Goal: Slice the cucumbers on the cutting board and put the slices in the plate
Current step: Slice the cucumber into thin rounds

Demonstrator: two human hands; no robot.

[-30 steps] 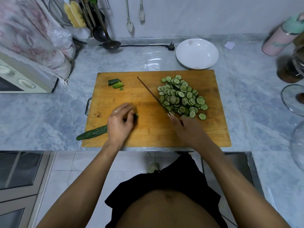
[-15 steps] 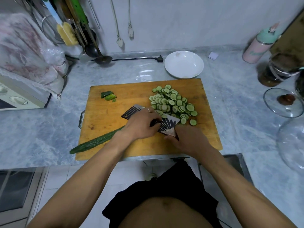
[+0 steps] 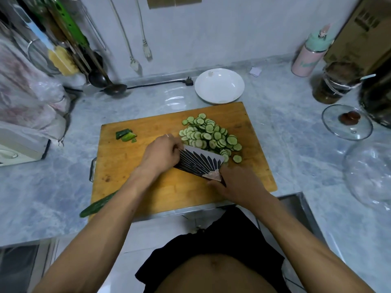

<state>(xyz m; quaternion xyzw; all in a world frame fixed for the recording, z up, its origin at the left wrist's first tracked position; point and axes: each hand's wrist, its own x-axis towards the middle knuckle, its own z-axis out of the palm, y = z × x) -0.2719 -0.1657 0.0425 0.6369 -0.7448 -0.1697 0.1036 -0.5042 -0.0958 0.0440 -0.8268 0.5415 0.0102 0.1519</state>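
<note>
A heap of several cucumber slices (image 3: 208, 135) lies on the right half of the wooden cutting board (image 3: 148, 187). A wide cleaver (image 3: 198, 162) with a black fan pattern lies tilted on its flat, its far edge against the heap. My right hand (image 3: 237, 182) grips its handle at the near end. My left hand (image 3: 161, 154) rests on the blade's left end, fingers curled over its edge. A whole cucumber (image 3: 97, 205) sticks out over the board's near-left corner. Cut end pieces (image 3: 125, 134) lie at the far left. A white plate (image 3: 219, 85) stands behind the board.
A ladle (image 3: 115, 88) and a power plug (image 3: 189, 81) lie by the wall. A pink bottle (image 3: 306, 58), a dark jar (image 3: 334, 83) and two glass lids (image 3: 347, 123) occupy the counter on the right. A white appliance (image 3: 19, 151) sits at left.
My left hand left the whole cucumber and came onto the cleaver. The blade went from upright to flat and slid right, up against the slice heap.
</note>
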